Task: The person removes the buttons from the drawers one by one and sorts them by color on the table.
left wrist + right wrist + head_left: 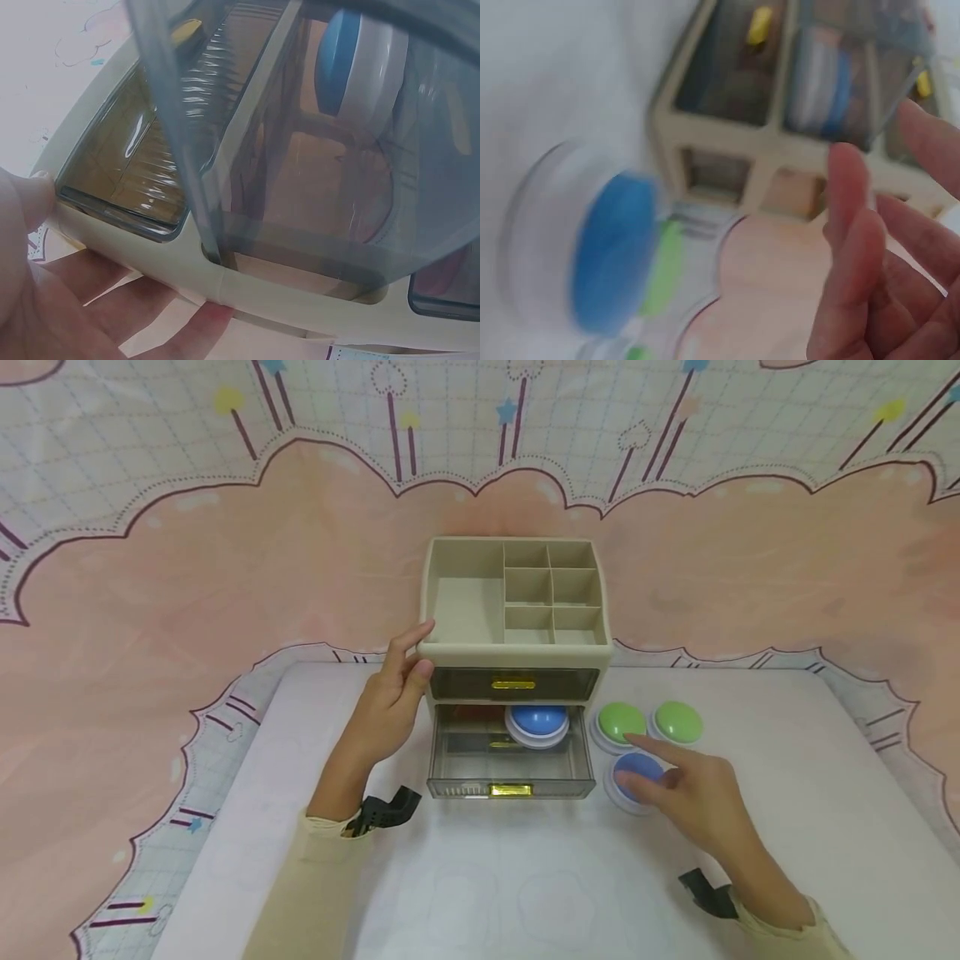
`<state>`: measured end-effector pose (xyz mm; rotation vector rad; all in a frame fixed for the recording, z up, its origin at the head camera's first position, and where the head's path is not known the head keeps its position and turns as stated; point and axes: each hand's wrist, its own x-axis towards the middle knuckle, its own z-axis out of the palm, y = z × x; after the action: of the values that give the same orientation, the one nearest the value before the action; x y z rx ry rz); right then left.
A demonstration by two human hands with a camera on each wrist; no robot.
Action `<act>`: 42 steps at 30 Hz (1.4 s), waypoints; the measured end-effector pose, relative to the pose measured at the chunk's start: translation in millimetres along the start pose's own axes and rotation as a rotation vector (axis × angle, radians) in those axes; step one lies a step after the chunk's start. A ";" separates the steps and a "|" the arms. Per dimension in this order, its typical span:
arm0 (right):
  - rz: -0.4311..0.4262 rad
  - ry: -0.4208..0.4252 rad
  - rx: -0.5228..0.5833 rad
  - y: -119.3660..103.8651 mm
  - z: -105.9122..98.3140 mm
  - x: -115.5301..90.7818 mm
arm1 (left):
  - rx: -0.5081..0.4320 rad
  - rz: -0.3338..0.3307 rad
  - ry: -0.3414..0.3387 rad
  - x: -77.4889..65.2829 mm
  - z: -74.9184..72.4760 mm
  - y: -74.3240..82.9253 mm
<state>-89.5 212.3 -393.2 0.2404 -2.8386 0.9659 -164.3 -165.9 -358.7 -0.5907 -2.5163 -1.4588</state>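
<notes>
My left hand (pixel 386 706) grips the left side of a cream drawer organizer (pixel 517 656), thumb at the front edge and index finger on the top edge. Below its shut upper drawer (pixel 465 683), a clear drawer (pixel 461 768) is pulled out. Inside that drawer sits a round push button (pixel 538 722) with a blue dome and white base. To the right, my right hand (pixel 697 789) reaches over another blue button (pixel 637 768) on the table, thumb and index finger spread apart. The right wrist view shows its fingers apart from this blue button (pixel 615 255).
Two green-domed buttons (pixel 622 722) (pixel 678 721) stand right of the organizer, behind the blue one. Small compartments (pixel 528 585) divide the organizer's top. Beneath everything is a white table (pixel 405 868), with a patterned cloth (pixel 300 560) behind and at the sides.
</notes>
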 end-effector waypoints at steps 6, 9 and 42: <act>-0.231 0.222 0.180 -29.0 4.2 1.4 | -0.005 0.005 -0.011 0.8 0.9 -0.1; -0.288 0.236 0.217 -41.2 8.8 6.3 | 0.003 0.005 -0.008 0.5 0.4 -0.9; -0.267 -0.215 -0.341 -76.1 42.3 51.3 | 0.026 0.018 0.011 0.5 -0.2 1.5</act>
<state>-128.1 121.3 -372.2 0.6966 -2.9929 0.4181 -164.2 -165.3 -357.2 -0.5973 -2.5109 -1.4173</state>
